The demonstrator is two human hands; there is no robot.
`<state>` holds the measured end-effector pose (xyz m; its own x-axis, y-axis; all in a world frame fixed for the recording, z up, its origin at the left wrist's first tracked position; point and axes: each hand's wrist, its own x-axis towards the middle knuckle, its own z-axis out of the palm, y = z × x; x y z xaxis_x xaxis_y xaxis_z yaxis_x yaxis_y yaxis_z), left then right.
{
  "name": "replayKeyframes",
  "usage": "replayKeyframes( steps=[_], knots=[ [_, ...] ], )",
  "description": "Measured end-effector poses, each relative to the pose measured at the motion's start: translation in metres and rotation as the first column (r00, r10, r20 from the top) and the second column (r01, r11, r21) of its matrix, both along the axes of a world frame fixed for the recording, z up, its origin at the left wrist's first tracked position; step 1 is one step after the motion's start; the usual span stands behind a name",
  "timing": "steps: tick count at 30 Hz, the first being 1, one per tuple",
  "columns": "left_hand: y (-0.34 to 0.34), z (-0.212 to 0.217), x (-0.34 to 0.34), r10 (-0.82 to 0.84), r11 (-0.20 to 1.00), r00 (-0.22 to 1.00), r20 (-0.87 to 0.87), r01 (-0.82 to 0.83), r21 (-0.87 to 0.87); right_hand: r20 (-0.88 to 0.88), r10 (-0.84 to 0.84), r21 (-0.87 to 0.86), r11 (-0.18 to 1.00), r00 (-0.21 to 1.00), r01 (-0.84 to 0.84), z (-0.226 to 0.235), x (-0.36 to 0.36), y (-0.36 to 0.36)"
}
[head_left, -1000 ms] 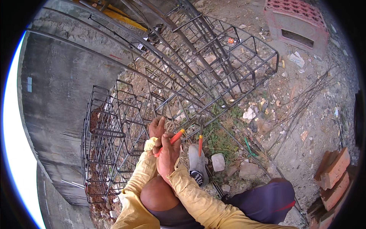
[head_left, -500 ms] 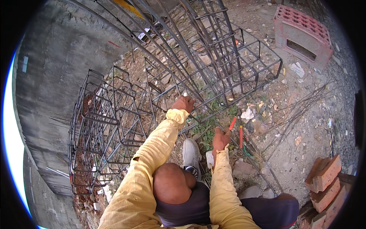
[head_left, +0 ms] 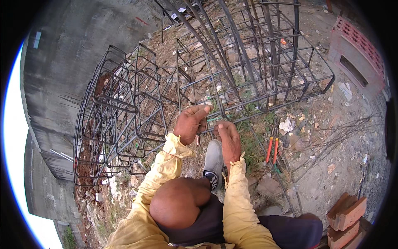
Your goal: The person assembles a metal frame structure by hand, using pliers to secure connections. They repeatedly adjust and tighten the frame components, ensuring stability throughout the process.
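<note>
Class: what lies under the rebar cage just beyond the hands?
Through the rebar cage, stony soil shows. Whatever lies directly behind the left hand and the right hand is covered.

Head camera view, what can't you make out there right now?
In the head view:
Left hand: anything pinched there is too small to tell.
Right hand: its own curl hides anything it may hold.
Upright steel bars: upper ends cut off by the top edge.
Brick stack: cut off by the rim.

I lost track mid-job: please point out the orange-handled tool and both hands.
Orange-handled tool (head_left: pixel 269 150): head view, on one handle.
Left hand (head_left: pixel 189 125): head view, on the middle of the hand.
Right hand (head_left: pixel 230 140): head view, on the middle of the hand.
</note>
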<state>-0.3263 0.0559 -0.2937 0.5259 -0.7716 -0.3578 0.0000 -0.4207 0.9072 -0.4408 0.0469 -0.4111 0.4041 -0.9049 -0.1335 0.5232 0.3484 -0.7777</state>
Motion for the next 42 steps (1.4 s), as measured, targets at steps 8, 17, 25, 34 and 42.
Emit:
replayKeyframes(
  steps=[8, 17, 25, 34, 42],
  knots=[
    [0.068, 0.027, 0.003, 0.159, 0.912, 0.904, -0.397, -0.289, -0.292, 0.004, 0.291, -0.208, 0.936, 0.957, -0.284, 0.055, 0.011, 0.029],
    [0.100, -0.006, 0.006, 0.234, 0.869, 0.783, -0.576, -0.435, -0.237, -0.364, 0.459, -0.333, 0.748, 0.810, -0.574, 0.081, -0.038, -0.017],
    [0.080, 0.032, -0.024, 0.210, 0.907, 0.967, 0.148, -0.136, -0.399, -0.318, 0.457, -0.154, 0.840, 0.831, -0.520, 0.130, -0.091, -0.030],
    [0.089, 0.130, -0.058, 0.086, 0.516, 0.986, 0.144, 0.080, -0.853, 0.376, 0.241, -0.329, 0.938, 0.895, -0.114, 0.102, -0.086, -0.041],
    [0.099, 0.111, -0.030, 0.089, 0.604, 0.996, -0.011, -0.063, -0.795, -0.106, 0.084, -0.517, 0.846, 0.991, -0.128, 0.166, -0.153, -0.052]
  ],
)
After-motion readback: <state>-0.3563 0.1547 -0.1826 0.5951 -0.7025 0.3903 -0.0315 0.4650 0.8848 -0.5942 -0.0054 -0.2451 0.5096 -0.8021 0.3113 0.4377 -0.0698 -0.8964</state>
